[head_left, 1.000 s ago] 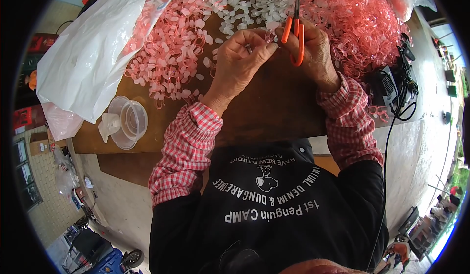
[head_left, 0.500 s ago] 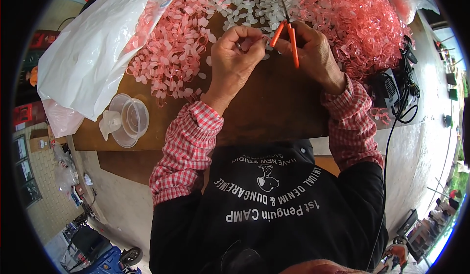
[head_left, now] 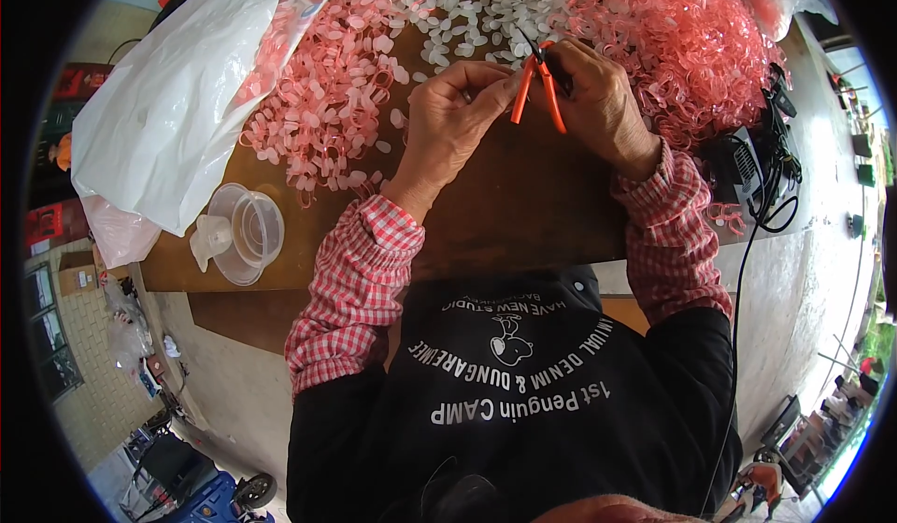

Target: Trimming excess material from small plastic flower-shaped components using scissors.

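- how's the bare left hand (head_left: 447,126)?
- thumb and forefinger pinched together.
- and the bare right hand (head_left: 605,102)?
- close beside it, fingers curled; both forearms, in red-and-white checked cloth sleeves (head_left: 350,285), angle inward.

Bright orange on those scissors (head_left: 553,102) now, coral pink blazing across both heaps (head_left: 673,56), milky white ovals (head_left: 481,14), brown table (head_left: 505,205), white bag (head_left: 177,112), red-and-white checks right down the sleeves (head_left: 360,280), black top (head_left: 505,462), white lettering (head_left: 523,417) across it
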### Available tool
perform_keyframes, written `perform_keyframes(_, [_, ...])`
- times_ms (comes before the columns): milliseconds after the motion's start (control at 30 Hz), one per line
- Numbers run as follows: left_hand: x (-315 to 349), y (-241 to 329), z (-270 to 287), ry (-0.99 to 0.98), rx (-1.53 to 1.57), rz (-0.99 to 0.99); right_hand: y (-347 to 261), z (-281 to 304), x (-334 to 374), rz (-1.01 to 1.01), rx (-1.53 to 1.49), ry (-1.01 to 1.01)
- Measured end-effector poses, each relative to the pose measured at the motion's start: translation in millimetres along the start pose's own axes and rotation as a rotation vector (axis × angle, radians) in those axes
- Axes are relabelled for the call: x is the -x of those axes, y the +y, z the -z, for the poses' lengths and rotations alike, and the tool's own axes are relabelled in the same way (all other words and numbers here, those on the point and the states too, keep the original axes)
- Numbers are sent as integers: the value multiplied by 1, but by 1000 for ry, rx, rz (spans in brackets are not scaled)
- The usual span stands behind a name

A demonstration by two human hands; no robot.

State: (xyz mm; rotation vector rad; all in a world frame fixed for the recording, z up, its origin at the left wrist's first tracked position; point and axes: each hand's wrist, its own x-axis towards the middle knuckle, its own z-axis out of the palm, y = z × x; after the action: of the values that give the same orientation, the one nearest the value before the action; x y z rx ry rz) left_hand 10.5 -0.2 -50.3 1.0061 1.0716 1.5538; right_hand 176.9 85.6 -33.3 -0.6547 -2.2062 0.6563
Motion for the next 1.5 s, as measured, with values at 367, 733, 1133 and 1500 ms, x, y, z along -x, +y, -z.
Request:
perform_keyframes(367, [-6, 1, 12, 222, -425, -494, -5, 2, 4, -22, 265, -84])
perform_keyframes(733, [-10, -3, 8, 161, -601, -688, -8, -1, 6, 75, 375, -88])
perform_keyframes(1133, [-13, 1, 19, 46, -622, -585, -12, 6, 10, 52, 510, -96])
perform_keyframes(1500, [-10, 7, 21, 14, -577, -460, -10, 8, 8, 28, 444, -107])
